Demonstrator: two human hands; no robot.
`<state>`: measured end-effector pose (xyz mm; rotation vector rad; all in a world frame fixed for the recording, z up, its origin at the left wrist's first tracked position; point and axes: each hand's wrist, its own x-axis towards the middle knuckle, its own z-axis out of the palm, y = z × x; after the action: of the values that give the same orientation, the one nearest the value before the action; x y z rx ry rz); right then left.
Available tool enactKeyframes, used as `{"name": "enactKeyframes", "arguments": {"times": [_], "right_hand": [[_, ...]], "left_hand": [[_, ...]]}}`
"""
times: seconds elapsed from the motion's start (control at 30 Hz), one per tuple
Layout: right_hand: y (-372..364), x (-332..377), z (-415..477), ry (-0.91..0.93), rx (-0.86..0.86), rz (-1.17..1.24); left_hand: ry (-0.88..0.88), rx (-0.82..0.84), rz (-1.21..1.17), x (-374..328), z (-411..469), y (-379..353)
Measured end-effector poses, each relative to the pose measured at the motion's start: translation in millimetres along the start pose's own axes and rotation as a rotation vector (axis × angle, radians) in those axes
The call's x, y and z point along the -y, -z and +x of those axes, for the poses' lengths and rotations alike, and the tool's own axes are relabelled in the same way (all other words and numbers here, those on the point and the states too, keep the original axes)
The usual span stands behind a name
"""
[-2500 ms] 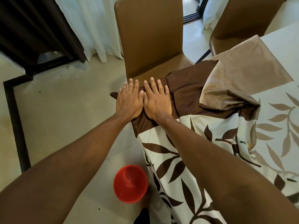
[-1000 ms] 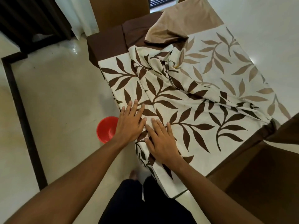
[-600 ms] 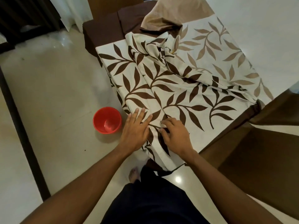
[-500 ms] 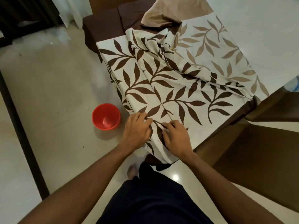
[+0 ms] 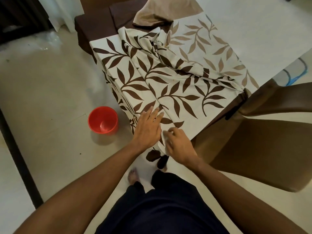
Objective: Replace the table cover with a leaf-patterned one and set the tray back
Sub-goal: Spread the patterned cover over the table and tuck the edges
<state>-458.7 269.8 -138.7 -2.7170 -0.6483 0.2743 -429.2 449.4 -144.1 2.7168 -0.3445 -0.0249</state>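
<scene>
The leaf-patterned cover [image 5: 168, 85] lies over the near end of the pale tabletop [image 5: 253, 31]. It is cream, with dark brown leaf sprays on the near part and paler tan ones farther right. A ridge of bunched folds runs across its middle, and its left side hangs over the tabletop's edge toward the floor [image 5: 50, 81]. At the far end a dark brown border [image 5: 94, 26] drapes over the corner, and a tan flap [image 5: 162, 12] lies folded back onto the pattern.

At the far left a dark strip [image 5: 18, 149] crosses the tiled floor. To its right a red cup [image 5: 103, 119] stands upright on the tiles, mouth up, just beside the hanging side of the cover and not touching it. A bare foot [image 5: 133, 176] rests on the floor below the cover's near corner, above dark trousers [image 5: 160, 208].

The left hand [image 5: 148, 129] lies palm down on the cover at the near left edge of the tabletop. Its grip is spread, with the fingers straight and fanned across a brown leaf. Just beside it, the right hand [image 5: 179, 144] sits at the near corner with its fingers curled in. Its grip pinches a bit of the cream cloth, though the fingertips are blurred. The corner of the cover hangs down below both hands.

To the right a brown chair [image 5: 253, 149] stands against the tabletop's near side, its back close to the cover's dark hem. Beyond it, at the right edge, something pale with blue lines [image 5: 297, 73] is only partly in view.
</scene>
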Motion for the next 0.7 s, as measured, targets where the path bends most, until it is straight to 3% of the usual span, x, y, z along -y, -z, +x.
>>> {"name": "enactKeyframes", "arguments": {"times": [0.07, 0.13, 0.27, 0.33, 0.5, 0.7], "right_hand": [[-4.4, 3.0, -25.0, 0.143, 0.093, -0.024], [-5.0, -0.2, -35.6, 0.171, 0.143, 0.027], [16.9, -33.9, 4.6, -0.184, -0.146, 0.37], [32.0, -71.7, 37.1, -0.297, -0.217, 0.414], [66.0, -166.4, 104.7, -0.146, -0.092, -0.011], [93.3, -260.6, 157.6, -0.183, -0.213, -0.09]], "left_hand": [[0.047, 0.083, -0.017, -7.7, 2.4, -3.9], [0.079, 0.125, -0.018, -11.2, 3.0, -9.0], [0.263, 0.14, -0.046, -21.1, 11.3, -22.0], [0.341, 0.139, -0.05, -32.3, 23.7, -28.3], [0.565, 0.211, -0.12, -58.7, 65.1, -44.7], [0.788, 0.207, -0.047, -75.1, 87.2, -58.9]]}}
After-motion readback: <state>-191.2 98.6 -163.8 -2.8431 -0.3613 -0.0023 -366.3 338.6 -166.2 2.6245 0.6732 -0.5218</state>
